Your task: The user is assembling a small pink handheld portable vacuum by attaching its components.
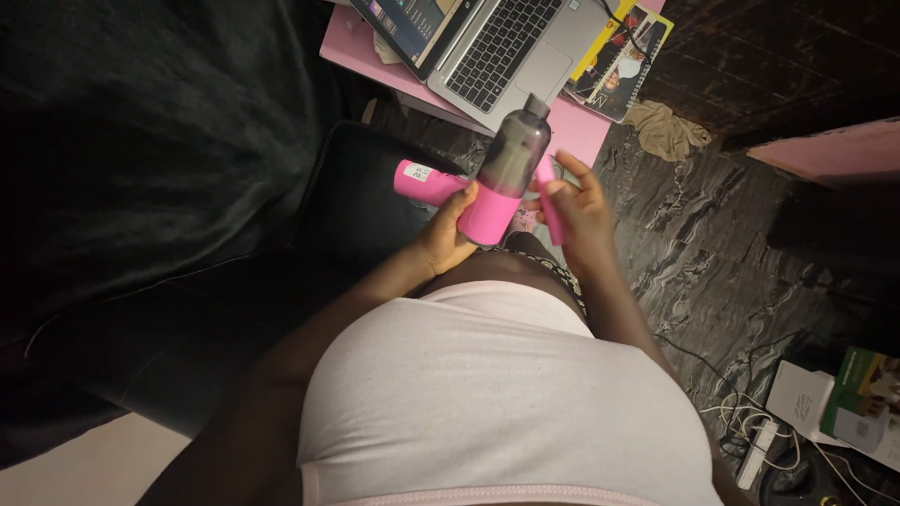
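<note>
My left hand (448,234) grips the pink lower half of a small handheld device (504,178) with a smoky translucent grey upper section and a narrow tip pointing away from me. My right hand (581,211) holds a slim pink piece (549,201) right beside the device, fingers partly spread. A second pink cylinder with a white label (424,180) lies just left of the device on a black surface. Both hands are above my lap.
A pink table (352,42) at the top carries an open laptop (502,52) and a spiral notebook (623,61). A crumpled cloth (667,129) lies on the dark marbled floor. White cables, a power strip (757,450) and boxes (858,398) sit at lower right. A dark sofa (141,150) fills the left.
</note>
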